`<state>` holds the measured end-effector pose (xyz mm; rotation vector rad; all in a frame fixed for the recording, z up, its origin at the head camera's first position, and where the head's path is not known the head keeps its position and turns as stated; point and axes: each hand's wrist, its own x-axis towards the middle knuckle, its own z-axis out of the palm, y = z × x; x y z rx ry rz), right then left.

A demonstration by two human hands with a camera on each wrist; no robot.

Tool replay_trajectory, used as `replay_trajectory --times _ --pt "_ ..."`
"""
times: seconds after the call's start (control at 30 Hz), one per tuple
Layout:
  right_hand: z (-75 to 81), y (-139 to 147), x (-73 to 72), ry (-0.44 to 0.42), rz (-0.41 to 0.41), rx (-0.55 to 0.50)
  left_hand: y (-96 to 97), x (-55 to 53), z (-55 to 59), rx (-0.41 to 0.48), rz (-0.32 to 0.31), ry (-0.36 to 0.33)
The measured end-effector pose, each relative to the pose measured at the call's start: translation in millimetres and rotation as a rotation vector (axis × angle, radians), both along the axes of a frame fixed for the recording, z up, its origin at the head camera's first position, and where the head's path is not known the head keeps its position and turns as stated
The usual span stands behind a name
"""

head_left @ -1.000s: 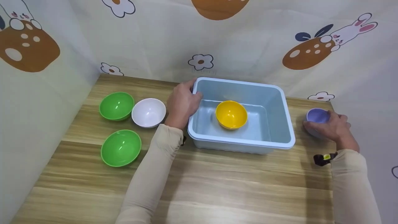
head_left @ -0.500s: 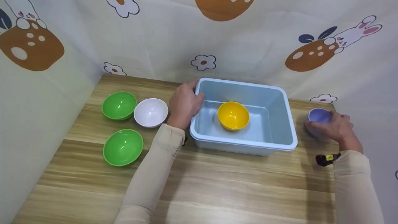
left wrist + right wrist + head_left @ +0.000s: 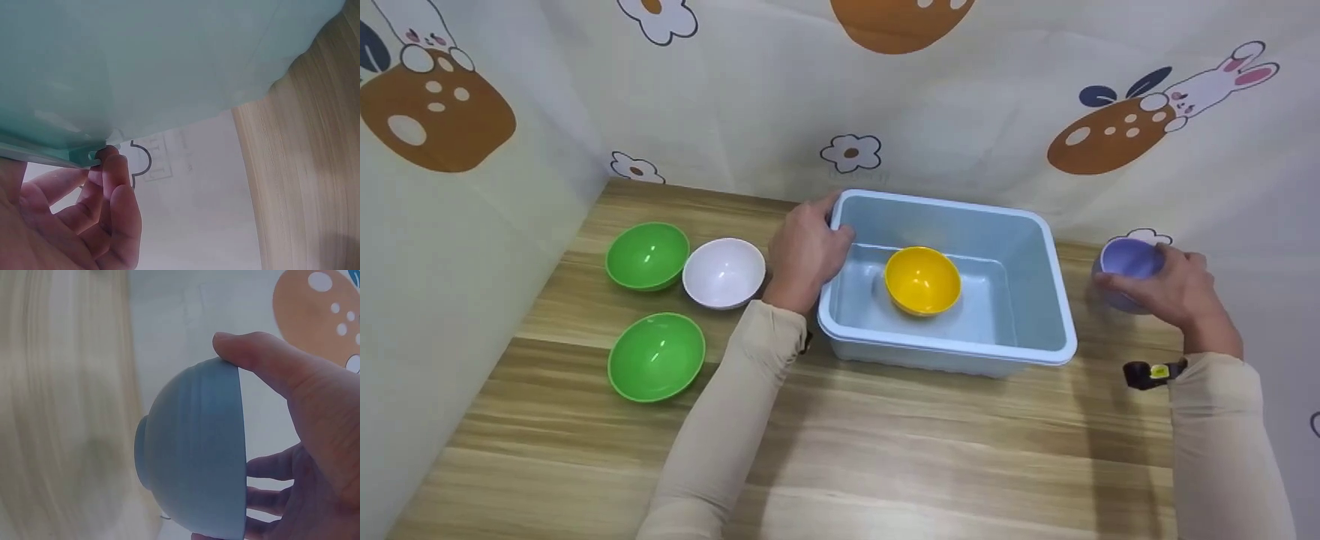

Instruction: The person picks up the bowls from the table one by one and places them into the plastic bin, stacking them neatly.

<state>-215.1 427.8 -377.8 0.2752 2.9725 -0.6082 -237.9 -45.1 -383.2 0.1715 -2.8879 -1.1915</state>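
Observation:
My left hand (image 3: 810, 255) grips the left rim of a light blue plastic tub (image 3: 952, 345), thumb over the edge. In the left wrist view, its fingers (image 3: 122, 211) curl up under the rim. A yellow bowl (image 3: 922, 281) sits upright inside the tub. To the right of the tub, my right hand (image 3: 1181, 292) holds a small purple bowl (image 3: 1129, 259) by its rim, mouth up. The right wrist view shows this bowl (image 3: 197, 450) from the side, its foot raised above the wooden surface, with the thumb and fingers on opposite sides of the rim.
Left of the tub stand a white bowl (image 3: 724, 274) and two green bowls, one farther back (image 3: 648, 256) and one nearer (image 3: 657, 358). All rest on a wooden table (image 3: 930, 450). A patterned cloth (image 3: 735, 97) hangs behind and along the sides.
The purple bowl has risen off the table in my right hand, moving slightly up in the head view. My left hand keeps its hold on the tub.

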Motion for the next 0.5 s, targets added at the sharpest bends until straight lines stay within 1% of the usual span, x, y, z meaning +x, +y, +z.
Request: replay_trajectory --times 0.3,0.5 --pt "16.2 -7.5 2.1 0.004 0.001 -0.006 1.0 0.2 -1.1 0.002 0.003 -0.01" --pt "26.2 -11.1 1.7 0.058 -0.004 0.0 1.1 -0.1 -0.7 -0.003 0.006 0.002"
